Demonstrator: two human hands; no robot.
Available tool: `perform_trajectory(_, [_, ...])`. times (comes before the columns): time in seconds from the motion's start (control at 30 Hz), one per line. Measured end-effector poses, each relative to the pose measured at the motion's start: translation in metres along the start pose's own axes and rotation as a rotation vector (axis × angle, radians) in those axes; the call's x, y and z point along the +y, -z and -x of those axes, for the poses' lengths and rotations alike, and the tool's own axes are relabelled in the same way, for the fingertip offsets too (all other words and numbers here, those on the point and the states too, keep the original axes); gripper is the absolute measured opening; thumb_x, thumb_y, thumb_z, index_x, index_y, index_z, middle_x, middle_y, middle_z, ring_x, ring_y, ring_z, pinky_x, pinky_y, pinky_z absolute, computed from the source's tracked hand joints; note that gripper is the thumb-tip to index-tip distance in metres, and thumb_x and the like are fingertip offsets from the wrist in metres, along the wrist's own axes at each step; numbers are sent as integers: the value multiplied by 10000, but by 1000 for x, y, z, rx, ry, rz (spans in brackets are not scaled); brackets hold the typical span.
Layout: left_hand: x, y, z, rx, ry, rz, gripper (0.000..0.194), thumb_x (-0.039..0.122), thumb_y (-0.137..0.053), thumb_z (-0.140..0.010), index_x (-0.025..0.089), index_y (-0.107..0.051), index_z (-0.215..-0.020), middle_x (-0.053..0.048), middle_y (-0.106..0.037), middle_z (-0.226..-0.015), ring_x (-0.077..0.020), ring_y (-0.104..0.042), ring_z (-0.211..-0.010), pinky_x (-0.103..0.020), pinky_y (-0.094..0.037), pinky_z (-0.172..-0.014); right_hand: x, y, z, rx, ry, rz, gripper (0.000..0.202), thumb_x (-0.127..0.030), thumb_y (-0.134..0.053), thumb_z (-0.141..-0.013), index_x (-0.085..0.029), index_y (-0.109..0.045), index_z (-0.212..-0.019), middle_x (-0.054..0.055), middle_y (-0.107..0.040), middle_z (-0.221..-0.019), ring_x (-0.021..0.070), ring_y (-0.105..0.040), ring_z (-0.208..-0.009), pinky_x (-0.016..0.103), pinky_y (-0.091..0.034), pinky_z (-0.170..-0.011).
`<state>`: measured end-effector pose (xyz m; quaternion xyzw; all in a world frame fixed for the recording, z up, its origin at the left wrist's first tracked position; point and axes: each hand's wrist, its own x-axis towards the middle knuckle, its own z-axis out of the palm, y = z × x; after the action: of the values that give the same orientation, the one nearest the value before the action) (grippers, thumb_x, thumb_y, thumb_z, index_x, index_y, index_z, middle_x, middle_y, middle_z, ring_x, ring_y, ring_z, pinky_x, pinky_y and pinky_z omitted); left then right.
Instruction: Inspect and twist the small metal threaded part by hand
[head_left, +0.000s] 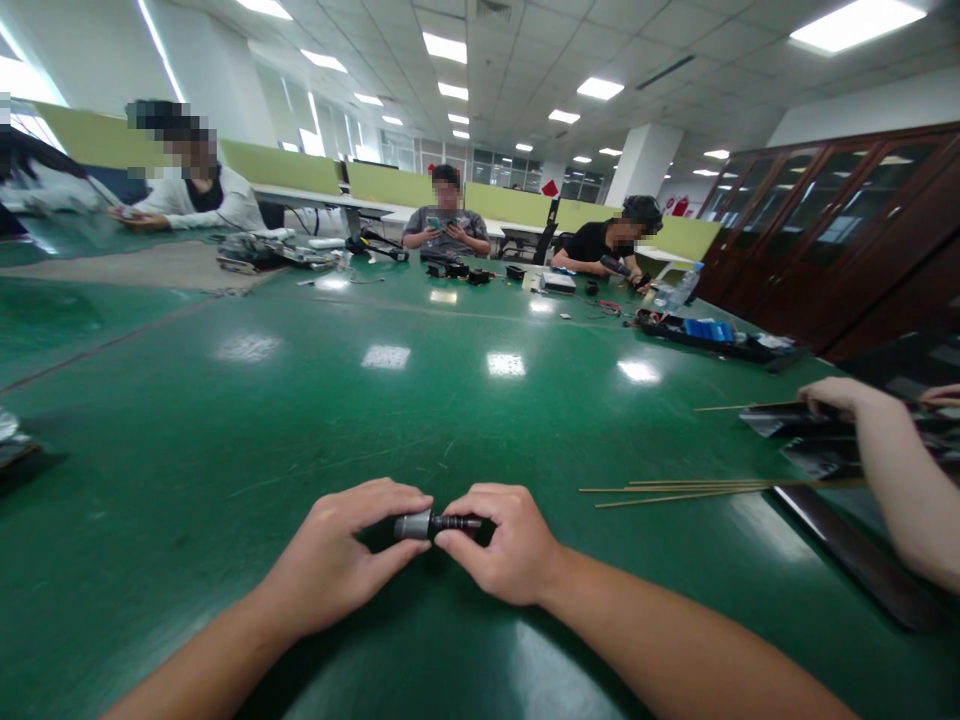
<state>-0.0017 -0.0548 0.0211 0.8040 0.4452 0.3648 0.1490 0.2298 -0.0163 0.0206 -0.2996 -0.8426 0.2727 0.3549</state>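
A small device with a grey cylindrical body (413, 526) and a dark ribbed shaft (456, 522) lies level between my two hands, just over the green table (315, 400). My left hand (341, 550) pinches the grey body, thumb below and fingers above. From the other side, my right hand (510, 545) closes its thumb and index finger around the dark shaft near where it meets the body. The two hands' fingertips are nearly touching. The shaft's tip points right, into the hollow of my right hand.
Thin brown sticks (675, 488) lie to the right, beside black plastic bags (821, 455) and another person's arm (900, 470). A dark long object (847, 555) rests nearer. Electronics (457, 270) and a black tray (705, 335) stand far back, where people sit.
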Motion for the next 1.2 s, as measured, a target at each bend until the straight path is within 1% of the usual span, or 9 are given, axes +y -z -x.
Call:
perform_trajectory(0.3, [1,2,0,5,-4,-15,288,250,-714,-845,255,-680,-1131,-41,-719,-1077,-182,-681,-985,-293,-552,-884,-1,-1,-1,19,-19,7,107,-288,-692,-853,-197,-739,-884,27,-694,-752,162,-631,-669,280,-470,-657])
perform_trajectory(0.9, [1,4,-1,16,-26,-57,312,247,-730,-836,291,-669,-1139,5,-722,-1081,-147,-678,-992,-257,-536,-900,-2,1,0,12,-47,-22,102,-268,-680,-862,-184,-736,-877,29,-690,-761,161,-632,-683,280,-469,-675])
perform_trajectory(1.2, [-1,5,-1,30,-44,-81,334,245,-736,-834,308,-649,-1150,32,-715,-1087,-126,-670,-992,-234,-525,-897,-3,2,-1,21,-103,-36,104,-260,-684,-863,-172,-736,-845,15,-682,-732,140,-612,-665,257,-430,-646])
